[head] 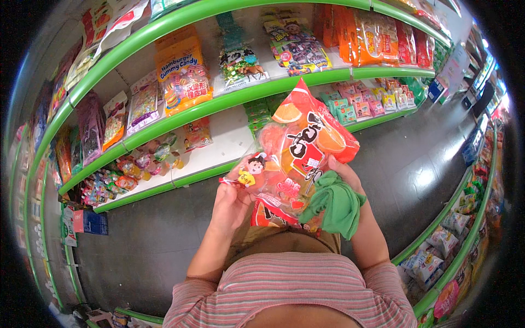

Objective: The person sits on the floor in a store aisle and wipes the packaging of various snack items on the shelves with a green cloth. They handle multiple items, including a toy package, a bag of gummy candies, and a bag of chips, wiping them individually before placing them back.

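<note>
Both hands hold a red and clear plastic bag of orange-flavoured jelly sweets [283, 143] in front of my body, below the shelf edge. My left hand [233, 205] grips its lower left corner. At its right edge, my right hand [345, 172] has the thumb on the front of the bag. A crumpled green cloth [338, 203] hangs from that same hand, over the lower right of the bag. Beneath the bag, a second red bag with similar print [264, 217] partly shows; how it is held is hidden.
Ahead stand curved-looking shelves with green edge strips [242, 96], bearing a gummy candy bag [184, 78], other sweet bags and small boxes [361, 102]. Snack bags [426, 262] fill a shelf at the right. A dark blue box [95, 222] stands at the left. Dark floor lies between.
</note>
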`<state>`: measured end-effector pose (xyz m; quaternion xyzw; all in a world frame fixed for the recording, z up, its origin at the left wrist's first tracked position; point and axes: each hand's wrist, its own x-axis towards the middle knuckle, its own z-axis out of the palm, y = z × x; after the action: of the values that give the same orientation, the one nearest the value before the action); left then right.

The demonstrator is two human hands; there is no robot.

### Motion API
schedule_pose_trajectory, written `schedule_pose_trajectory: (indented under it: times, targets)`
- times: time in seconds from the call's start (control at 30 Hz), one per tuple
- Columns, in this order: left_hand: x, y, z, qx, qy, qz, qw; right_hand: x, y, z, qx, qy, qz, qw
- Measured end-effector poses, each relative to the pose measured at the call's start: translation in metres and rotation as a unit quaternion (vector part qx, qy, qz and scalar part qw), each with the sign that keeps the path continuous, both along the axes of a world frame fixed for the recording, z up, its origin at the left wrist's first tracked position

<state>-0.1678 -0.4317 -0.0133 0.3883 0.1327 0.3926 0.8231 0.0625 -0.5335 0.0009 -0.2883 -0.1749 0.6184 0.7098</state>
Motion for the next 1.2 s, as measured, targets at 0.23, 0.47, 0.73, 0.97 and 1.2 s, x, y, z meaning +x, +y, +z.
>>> schedule_pose_trajectory:
  times: [0.23, 0.47, 0.73, 0.97, 1.2]
  targets:
    - [-0.013, 0.011, -0.009, 0.095, -0.002, -0.138, 0.986, 0.027, -0.020, -0.025, -0.043, -0.107, -0.025, 0.993]
    - [0.001, 0.000, 0.010, 0.111, 0.069, -0.178, 0.975, 0.038, -0.030, 0.004, -0.044, -0.182, 0.075, 0.979]
    - [0.019, -0.007, 0.011, 0.218, 0.233, 0.048, 0.947, 0.021, -0.011, 0.034, -0.079, -0.190, 0.130, 0.970]
    - [0.029, -0.028, 0.019, 0.573, 0.341, 0.199, 0.718, -0.022, -0.006, 0.070, -0.097, -0.363, 0.078, 0.923]
    - [0.047, -0.009, -0.040, 0.198, 0.001, 0.164, 0.966, -0.054, 0.004, 0.093, 0.079, -0.525, 0.150, 0.834]
